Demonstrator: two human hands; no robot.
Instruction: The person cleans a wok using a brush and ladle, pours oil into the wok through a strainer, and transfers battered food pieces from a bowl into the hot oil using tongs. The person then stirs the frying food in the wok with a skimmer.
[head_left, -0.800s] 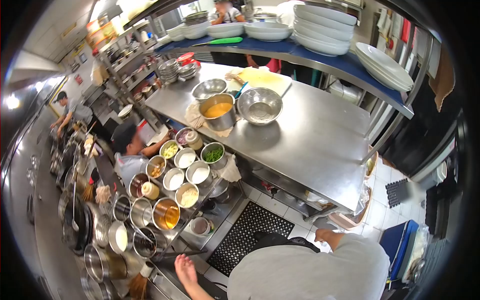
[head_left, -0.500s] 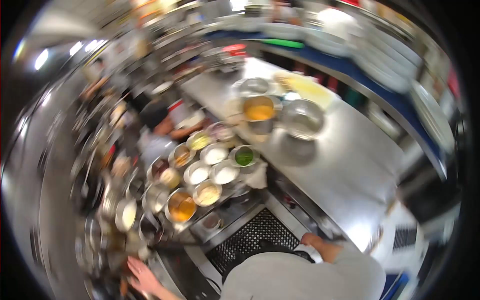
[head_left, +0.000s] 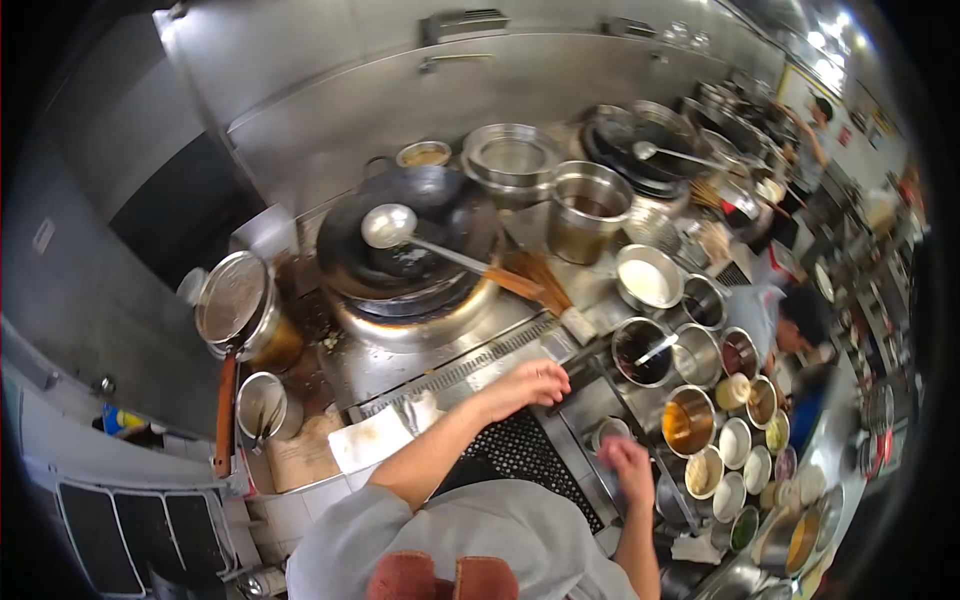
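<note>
Wooden-handled steel ladle (head_left: 388,226) lies across round black metal wok (head_left: 460,210).
Left hand (head_left: 525,388) is empty, loosely curled; right hand (head_left: 628,462) blurred, cannot tell.

Commercial restaurant kitchen, from equipment. Stainless-steel wall (head_left: 560,75) backs cooking line: large wok (head_left: 447,203) on round burner (head_left: 415,330), long-handled ladle (head_left: 389,227) across it, second wok (head_left: 622,128) farther along, deep metal pots (head_left: 582,238) between. Many round tubs (head_left: 697,355), several with sauces or ingredients. Perforated rubber mat (head_left: 515,450) underfoot. Person (head_left: 808,160) farther down line.
</note>
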